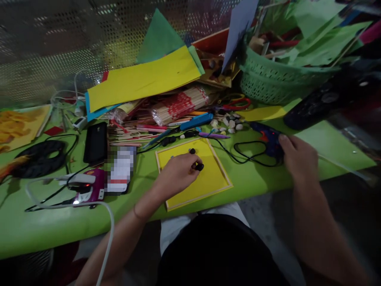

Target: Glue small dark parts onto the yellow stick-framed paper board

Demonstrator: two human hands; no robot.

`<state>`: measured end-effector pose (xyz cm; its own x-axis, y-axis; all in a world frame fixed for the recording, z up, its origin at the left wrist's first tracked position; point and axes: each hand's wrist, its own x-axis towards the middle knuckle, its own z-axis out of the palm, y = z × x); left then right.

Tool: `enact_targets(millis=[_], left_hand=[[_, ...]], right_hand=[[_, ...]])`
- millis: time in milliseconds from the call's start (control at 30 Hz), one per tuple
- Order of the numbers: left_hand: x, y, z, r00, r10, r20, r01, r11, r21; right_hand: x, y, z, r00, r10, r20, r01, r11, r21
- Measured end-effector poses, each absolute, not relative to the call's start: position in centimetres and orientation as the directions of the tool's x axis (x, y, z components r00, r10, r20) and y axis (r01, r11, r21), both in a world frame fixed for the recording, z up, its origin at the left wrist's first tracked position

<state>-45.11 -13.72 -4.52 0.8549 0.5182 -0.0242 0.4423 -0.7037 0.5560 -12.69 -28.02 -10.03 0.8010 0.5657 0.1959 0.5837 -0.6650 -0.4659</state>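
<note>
My left hand point(178, 171) is over a yellow panel point(205, 178) with a thin wooden rim, its fingers pinched on a small black pebble-like piece point(199, 167). Just beyond the fingertips, another small dark piece point(192, 151) sits on the panel. To the right, my right hand point(300, 157) is closed around a dark blue glue gun point(269, 139) with an orange trigger. Its nozzle points left and away from me, and its black cord point(235, 157) loops across the green tabletop. My palm covers part of the glue gun's handle.
Several pebbles point(232, 124), a blue craft knife point(196, 121), red-handled scissors point(239, 104) and bundled sticks point(181, 104) lie behind the panel. On the left are phones point(95, 142) and a purple power strip point(97, 184) with cables. A green basket point(276, 83) stands back right.
</note>
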Motion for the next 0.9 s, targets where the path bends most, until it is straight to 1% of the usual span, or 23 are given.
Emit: enact_targets(millis=[167, 467, 900], left_hand=[[-44.8, -14.0, -5.1, 0.867, 0.498, -0.009, 0.438, -0.755, 0.488], [-44.7, -14.1, -5.5, 0.874, 0.486, -0.015, 0.446, -0.788, 0.425], [-44.6, -14.3, -5.9, 0.875, 0.483, -0.022, 0.450, -0.797, 0.403]], right_hand=[[-12.6, -28.1, -10.2, 0.791, 0.575, 0.208, 0.598, -0.655, -0.462], [-12.7, -28.1, -10.1, 0.800, 0.567, 0.199, 0.583, -0.654, -0.482], [-12.6, -28.1, -10.1, 0.800, 0.567, 0.195, 0.582, -0.656, -0.480]])
